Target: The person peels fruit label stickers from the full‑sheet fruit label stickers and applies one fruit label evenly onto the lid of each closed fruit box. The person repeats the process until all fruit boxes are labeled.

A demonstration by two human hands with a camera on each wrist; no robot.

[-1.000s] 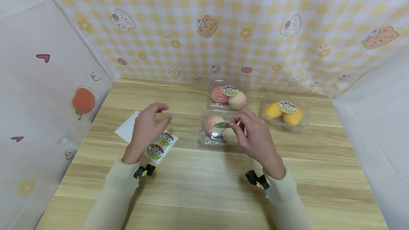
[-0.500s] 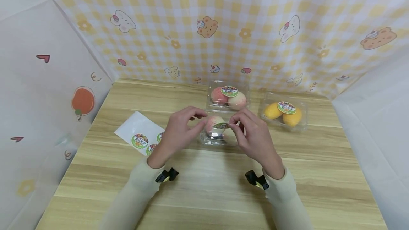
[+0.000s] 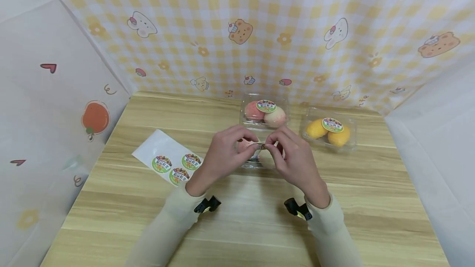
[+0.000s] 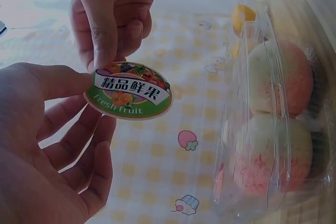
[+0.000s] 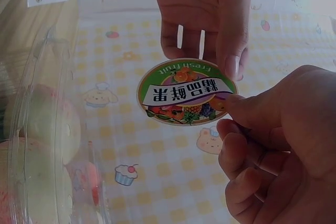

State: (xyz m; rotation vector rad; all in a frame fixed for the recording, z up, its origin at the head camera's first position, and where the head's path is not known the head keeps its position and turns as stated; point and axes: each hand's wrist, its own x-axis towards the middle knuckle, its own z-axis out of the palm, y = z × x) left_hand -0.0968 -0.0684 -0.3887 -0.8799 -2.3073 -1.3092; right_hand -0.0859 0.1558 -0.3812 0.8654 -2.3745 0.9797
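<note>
An oval fruit sticker with a green border and "Fresh fruit" lettering is held by one end, its printed face showing in both wrist views. My right hand pinches that end between thumb and forefinger. Meeting it there, my left hand grips the same end, thumb on the printed face and fingers behind. Below both hands lies a clear plastic box with two pinkish peaches, largely covered by the hands in the head view.
A sheet of stickers lies on the table left of my hands. Behind the near box stands another clear box of peaches with a sticker on its lid. A stickered box of lemons is at the right. A checkered cloth hangs behind.
My left hand has moved right from over the sticker sheet to the sticker in my right hand and now pinches it. The right hand has stayed nearly still, holding the sticker.
</note>
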